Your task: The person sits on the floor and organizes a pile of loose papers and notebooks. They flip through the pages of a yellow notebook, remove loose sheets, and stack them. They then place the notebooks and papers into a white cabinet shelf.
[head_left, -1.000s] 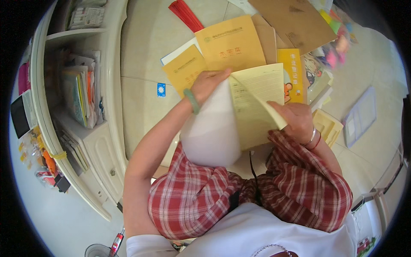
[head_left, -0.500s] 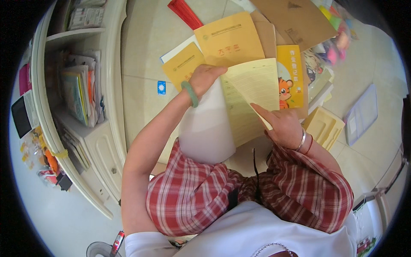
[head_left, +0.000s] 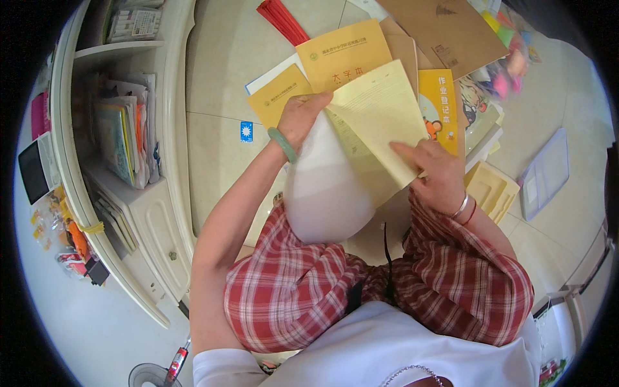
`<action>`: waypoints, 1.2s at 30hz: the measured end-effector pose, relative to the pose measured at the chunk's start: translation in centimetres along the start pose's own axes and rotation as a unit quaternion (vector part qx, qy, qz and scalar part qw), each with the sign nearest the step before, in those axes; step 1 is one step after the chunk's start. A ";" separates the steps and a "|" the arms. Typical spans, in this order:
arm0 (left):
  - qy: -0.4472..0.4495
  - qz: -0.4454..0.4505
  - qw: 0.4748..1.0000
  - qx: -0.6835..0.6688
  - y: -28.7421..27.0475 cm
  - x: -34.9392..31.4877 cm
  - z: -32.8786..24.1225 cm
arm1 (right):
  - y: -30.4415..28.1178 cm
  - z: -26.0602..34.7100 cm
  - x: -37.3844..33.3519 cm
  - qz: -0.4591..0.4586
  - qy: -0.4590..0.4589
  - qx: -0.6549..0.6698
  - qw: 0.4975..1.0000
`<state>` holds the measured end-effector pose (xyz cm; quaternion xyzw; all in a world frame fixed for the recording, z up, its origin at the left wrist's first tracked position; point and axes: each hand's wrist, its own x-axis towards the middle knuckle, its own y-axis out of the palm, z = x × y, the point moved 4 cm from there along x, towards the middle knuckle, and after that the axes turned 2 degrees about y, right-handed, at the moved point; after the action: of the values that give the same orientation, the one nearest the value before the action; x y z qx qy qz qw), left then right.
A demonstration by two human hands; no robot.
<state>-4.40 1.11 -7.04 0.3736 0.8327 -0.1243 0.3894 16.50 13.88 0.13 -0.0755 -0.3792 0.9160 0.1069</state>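
Note:
An open notebook [head_left: 371, 106] with pale yellow lined pages hangs in front of me over my lap. At its top edge my left hand [head_left: 304, 117], with a green bangle on the wrist, grips the book closed-fingered. Its white turned-back side [head_left: 325, 187] curves down below that hand. On the right, my right hand [head_left: 437, 174] is closed at the lower corner of a raised page, its forefinger lying over the paper and slightly blurred. The page bends up and hides part of the sheets behind it.
Beyond lie orange-yellow exercise books [head_left: 345, 51], a yellow booklet with a cartoon tiger [head_left: 438, 97], brown cardboard [head_left: 451, 32] and red strips [head_left: 282, 20]. A yellow tray [head_left: 491, 190] and a clear lid [head_left: 545, 174] are at right. A white shelf cabinet [head_left: 145, 222] stands left.
My right hand has moved slightly up and right, lifting the page's corner and bending it over more of the book. The notebook's white side has swung a little to the right.

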 end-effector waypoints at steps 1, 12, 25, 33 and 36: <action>0.007 -0.003 1.000 0.015 0.7 -0.4 -0.8 | -0.3 -0.5 0.2 0.003 0.045 0.027 0.999; 0.009 0.002 1.000 0.022 1.3 0.5 1.0 | 1.4 3.2 0.2 0.047 -0.097 -0.077 0.991; 0.071 -0.042 0.997 0.008 0.6 1.3 2.1 | 1.8 2.3 0.3 0.070 -0.009 -0.044 0.997; 0.168 -0.074 0.958 0.219 3.2 0.1 -0.4 | -4.8 2.9 5.4 -0.154 -0.055 -0.247 0.955; 0.185 -0.053 0.958 0.214 4.1 0.2 -1.1 | -2.7 1.0 6.9 0.081 0.042 -0.385 0.918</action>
<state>-2.11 4.61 -6.14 0.4199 0.8627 -0.2489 0.1323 9.96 16.85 2.37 -0.1799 -0.6905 0.7005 0.0110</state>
